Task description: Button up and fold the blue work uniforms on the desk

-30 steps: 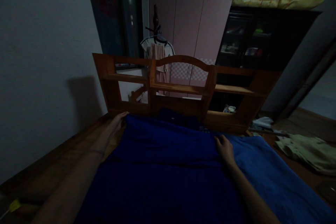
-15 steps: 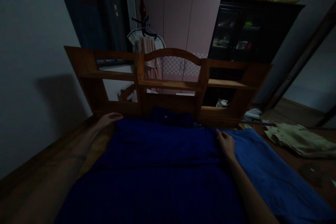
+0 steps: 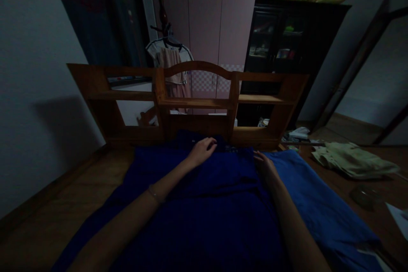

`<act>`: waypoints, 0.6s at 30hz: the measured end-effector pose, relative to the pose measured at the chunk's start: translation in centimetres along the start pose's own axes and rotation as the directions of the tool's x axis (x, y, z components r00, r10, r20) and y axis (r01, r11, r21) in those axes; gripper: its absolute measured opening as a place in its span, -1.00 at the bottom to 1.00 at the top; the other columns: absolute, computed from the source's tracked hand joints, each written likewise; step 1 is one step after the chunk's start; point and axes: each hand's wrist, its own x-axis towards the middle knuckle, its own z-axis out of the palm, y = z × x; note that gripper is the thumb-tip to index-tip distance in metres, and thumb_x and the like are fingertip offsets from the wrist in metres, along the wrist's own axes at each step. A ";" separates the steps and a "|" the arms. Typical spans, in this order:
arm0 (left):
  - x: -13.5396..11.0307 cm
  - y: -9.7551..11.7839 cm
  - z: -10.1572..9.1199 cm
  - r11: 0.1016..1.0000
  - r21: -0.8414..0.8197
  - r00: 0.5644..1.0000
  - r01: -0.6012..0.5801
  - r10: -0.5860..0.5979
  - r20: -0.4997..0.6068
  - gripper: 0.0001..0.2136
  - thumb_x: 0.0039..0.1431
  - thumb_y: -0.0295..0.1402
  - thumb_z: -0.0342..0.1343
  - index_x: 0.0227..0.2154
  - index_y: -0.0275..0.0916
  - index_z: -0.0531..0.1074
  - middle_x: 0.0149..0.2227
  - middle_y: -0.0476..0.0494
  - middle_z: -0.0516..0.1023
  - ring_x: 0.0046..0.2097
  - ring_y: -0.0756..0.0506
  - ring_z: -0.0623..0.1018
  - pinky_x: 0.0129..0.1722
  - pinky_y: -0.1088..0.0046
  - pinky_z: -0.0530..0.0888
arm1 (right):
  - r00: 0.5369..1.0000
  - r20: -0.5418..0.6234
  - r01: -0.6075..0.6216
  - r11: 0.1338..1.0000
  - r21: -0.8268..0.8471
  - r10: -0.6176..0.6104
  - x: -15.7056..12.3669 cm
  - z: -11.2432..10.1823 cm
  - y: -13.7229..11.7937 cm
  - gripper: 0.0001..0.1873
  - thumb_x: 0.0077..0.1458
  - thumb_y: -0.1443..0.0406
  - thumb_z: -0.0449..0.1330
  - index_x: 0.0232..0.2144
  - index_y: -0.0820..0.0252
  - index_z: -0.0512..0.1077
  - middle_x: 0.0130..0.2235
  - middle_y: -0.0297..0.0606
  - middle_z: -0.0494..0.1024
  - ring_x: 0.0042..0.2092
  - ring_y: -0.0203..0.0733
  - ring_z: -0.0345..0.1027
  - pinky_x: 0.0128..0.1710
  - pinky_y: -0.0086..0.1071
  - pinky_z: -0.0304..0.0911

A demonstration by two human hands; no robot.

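Observation:
A large dark blue cloth (image 3: 204, 221) lies spread on a wooden surface before me, with a few creases across it. My left hand (image 3: 202, 151) is over its far part, fingers loosely curved and thumb apart, nothing visible in it. A darker folded cloth (image 3: 183, 139) with small white marks lies just beyond that hand, against the headboard. At the far right corner of the blue cloth is my right hand (image 3: 266, 166), its fingers stretched toward the edge and apart. A lighter blue cloth (image 3: 306, 191) extends out to the right of it.
A wooden headboard with shelves (image 3: 197, 103) closes off the far side. White wall (image 3: 38, 106) stands at left. On the brown surface at right are a pale green folded cloth (image 3: 353, 159) and a round glass dish (image 3: 365, 195). Behind are pink wardrobe doors (image 3: 204, 29) and a black cabinet (image 3: 287, 51).
My left hand has moved from the cloth's far left corner rightward to the middle of its far edge. My right hand has stayed near the far right corner, its fingers loosening. The view has shifted slightly.

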 end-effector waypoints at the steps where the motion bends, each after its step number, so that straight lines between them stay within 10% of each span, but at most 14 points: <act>1: 1.2 1.4 2.4 0.996 -0.078 0.997 0.034 -0.029 0.069 -0.71 0.20 -0.15 -0.03 -0.15 -0.19 0.44 -0.18 -0.19 0.52 -0.15 -0.10 0.50 -0.10 0.41 0.38 | 0.997 0.069 -0.024 0.999 0.044 0.021 -0.2 -0.2 -0.5 -0.45 0.02 -0.02 0.00 -0.12 0.22 0.45 -0.36 -0.12 0.58 -0.37 -0.10 0.47 -0.41 -0.32 0.32; 7: 6.8 5.3 11.6 0.869 -0.295 0.896 0.396 -0.296 0.331 -0.51 -0.12 0.10 0.16 -0.38 -0.28 0.52 -0.37 -0.22 0.54 -0.31 -0.13 0.49 -0.36 0.44 0.34 | 0.953 0.301 -0.141 0.918 0.370 0.025 -0.9 -1.3 -1.8 -0.37 0.00 0.12 0.10 0.16 0.01 0.21 -0.05 -0.23 0.50 -0.08 -0.12 0.41 -0.18 -0.30 0.31; 18: 11.6 6.6 11.6 0.815 -0.327 0.819 0.478 -0.280 0.501 -0.55 -0.38 0.03 0.32 -0.65 -0.33 0.44 -0.70 0.06 0.24 -0.61 0.09 0.18 -0.59 0.49 0.06 | 0.927 0.370 -0.110 0.893 0.436 -0.066 -1.0 -1.1 -1.6 -0.12 -0.27 0.40 0.33 0.14 -0.10 0.19 0.16 -0.25 0.27 0.14 -0.10 0.18 -0.05 -0.32 0.27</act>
